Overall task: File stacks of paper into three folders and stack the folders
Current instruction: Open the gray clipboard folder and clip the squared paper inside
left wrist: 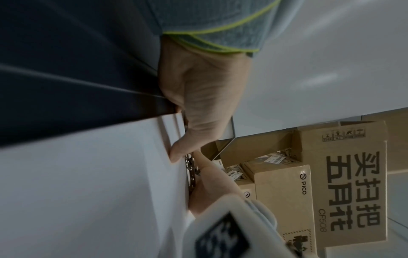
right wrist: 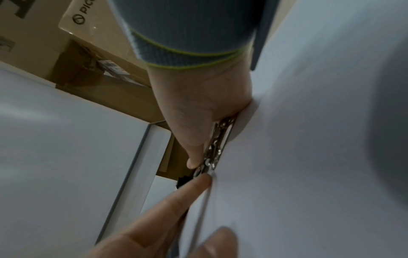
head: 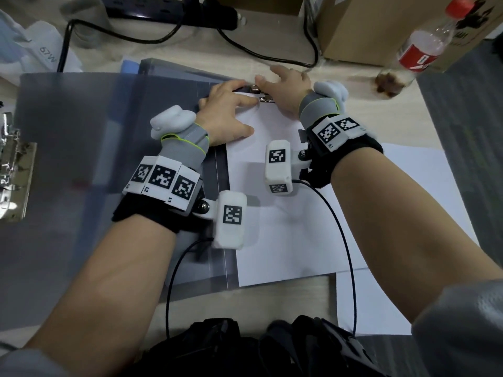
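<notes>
An open grey folder (head: pixel 81 164) lies flat on the desk, with a stack of white paper (head: pixel 283 227) on its right half. The folder's metal clip (head: pixel 265 98) sits at the top edge of the paper. My left hand (head: pixel 228 112) lies on the paper's top left corner, its straight index finger pointing at the clip (right wrist: pixel 212 153) and its thumb (left wrist: pixel 176 153) on the sheet edge. My right hand (head: pixel 283 88) rests over the clip from the right, thumb (right wrist: pixel 194 162) pressed against the metal and fingers stretched past it. The underside of the clip is hidden.
Another folder's metal clip (head: pixel 11 164) shows at the left edge, and a blue folder corner (head: pixel 130 66) peeks out behind. More white sheets (head: pixel 413 202) lie under my right arm. A bottle (head: pixel 424 47), a cardboard box (head: pixel 367 28), a power strip (head: pixel 168 9) and cables line the back.
</notes>
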Tool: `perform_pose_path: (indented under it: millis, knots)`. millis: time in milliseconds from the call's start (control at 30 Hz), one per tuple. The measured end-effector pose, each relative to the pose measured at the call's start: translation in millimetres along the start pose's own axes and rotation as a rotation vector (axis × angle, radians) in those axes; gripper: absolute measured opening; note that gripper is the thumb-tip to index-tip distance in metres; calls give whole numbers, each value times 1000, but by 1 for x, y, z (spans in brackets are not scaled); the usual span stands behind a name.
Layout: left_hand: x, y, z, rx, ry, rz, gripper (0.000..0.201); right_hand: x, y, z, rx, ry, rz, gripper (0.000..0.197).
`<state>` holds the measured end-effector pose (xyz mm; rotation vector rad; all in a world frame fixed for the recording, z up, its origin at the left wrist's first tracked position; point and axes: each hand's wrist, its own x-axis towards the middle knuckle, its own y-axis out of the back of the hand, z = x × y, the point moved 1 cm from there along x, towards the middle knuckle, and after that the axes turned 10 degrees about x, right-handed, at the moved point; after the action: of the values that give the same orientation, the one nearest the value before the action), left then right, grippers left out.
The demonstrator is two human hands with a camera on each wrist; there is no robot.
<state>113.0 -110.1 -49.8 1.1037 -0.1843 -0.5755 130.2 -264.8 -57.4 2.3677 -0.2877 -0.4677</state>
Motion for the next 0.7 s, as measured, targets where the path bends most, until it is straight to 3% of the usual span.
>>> perform_pose_path:
  millis: [133,300,467,567,700]
  knots:
    - [-4,2,8,20,10,8,57,-16,7,11,-21,26,72,57]
    - [-9,3,14,126,51,-53,55,-37,14,21,124,54,52,56]
    - [-29,-5,37,260,76,-123,44,-81,25,41,311,57,83,38]
    - [-43,-10,55,240,66,-184,44,-107,35,52,308,60,112,30]
    - [-60,-25,81,112,13,-181,22,-148,52,71,313,52,162,27]
